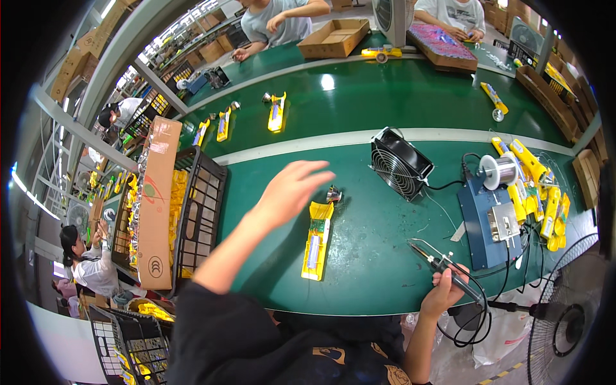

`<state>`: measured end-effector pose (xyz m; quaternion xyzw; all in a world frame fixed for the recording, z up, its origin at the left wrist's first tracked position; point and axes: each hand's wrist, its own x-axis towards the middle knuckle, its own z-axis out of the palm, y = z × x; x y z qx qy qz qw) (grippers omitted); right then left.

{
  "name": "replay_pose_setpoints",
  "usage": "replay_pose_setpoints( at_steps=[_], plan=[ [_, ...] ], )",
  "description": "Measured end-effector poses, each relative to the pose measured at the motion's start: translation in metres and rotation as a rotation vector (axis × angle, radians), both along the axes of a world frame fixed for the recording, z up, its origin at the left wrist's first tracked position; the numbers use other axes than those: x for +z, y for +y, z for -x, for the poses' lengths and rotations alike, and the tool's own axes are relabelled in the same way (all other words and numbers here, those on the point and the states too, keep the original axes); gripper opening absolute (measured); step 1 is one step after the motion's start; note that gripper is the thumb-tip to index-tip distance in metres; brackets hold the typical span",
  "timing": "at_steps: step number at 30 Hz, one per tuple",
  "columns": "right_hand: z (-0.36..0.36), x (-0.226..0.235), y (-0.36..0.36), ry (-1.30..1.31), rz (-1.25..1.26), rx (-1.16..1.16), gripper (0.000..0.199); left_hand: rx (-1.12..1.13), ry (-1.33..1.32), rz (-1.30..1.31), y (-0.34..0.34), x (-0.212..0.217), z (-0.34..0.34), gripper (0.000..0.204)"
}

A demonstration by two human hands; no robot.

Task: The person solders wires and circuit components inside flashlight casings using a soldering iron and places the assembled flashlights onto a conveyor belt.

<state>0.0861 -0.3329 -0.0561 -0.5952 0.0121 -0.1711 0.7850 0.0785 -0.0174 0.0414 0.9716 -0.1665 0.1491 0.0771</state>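
My left hand [292, 192] is raised over the green bench, fingers stretched and apart, holding nothing. Just right of it lies an open yellow flashlight housing [307, 263] with a small green circuit board [317, 226] and a blue-white battery [313, 251] inside. A shiny lamp head [333, 194] sits at the housing's far end. In my right hand [444, 292], near the front edge, is a soldering iron [459, 282]; its tip points up and left, and a thin curved metal tube runs beside it.
A blue solder feeder [482, 221] carries a wire spool [498, 172]; yellow housings [550, 212] are piled beside it. A black fan [401, 163] stands far. Left is a black crate [200, 215] with cardboard. Beyond, a green conveyor [359, 96] bears several housings; co-workers sit across it.
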Motion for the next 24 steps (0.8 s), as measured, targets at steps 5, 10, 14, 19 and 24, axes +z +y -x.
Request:
replay_pose_setpoints(
  at_steps=[5, 10, 14, 19, 24],
  plan=[
    [-0.001, 0.0, 0.005, 0.06, -0.05, 0.005, 0.013, 0.798, 0.238, 0.729, -0.048, -0.042, 0.079, 0.057],
    [-0.003, -0.007, 0.0, 0.031, 0.022, 0.017, 0.014, 0.719, 0.276, 0.566, -0.063, -0.048, 0.077, 0.062],
    [-0.004, -0.005, 0.0, -0.011, -0.078, 0.025, 0.017, 0.501, 0.305, 0.559, -0.038, -0.044, 0.079, 0.06],
    [0.0, -0.002, -0.002, -0.081, -0.116, 0.026, 0.018, 0.169, 0.42, 0.646, -0.017, -0.041, 0.08, 0.041],
    [-0.007, 0.018, 0.001, -0.196, -0.181, 0.145, 0.019, 0.131, 0.323, 0.801, -0.011, -0.064, 0.074, 0.018]
  ],
)
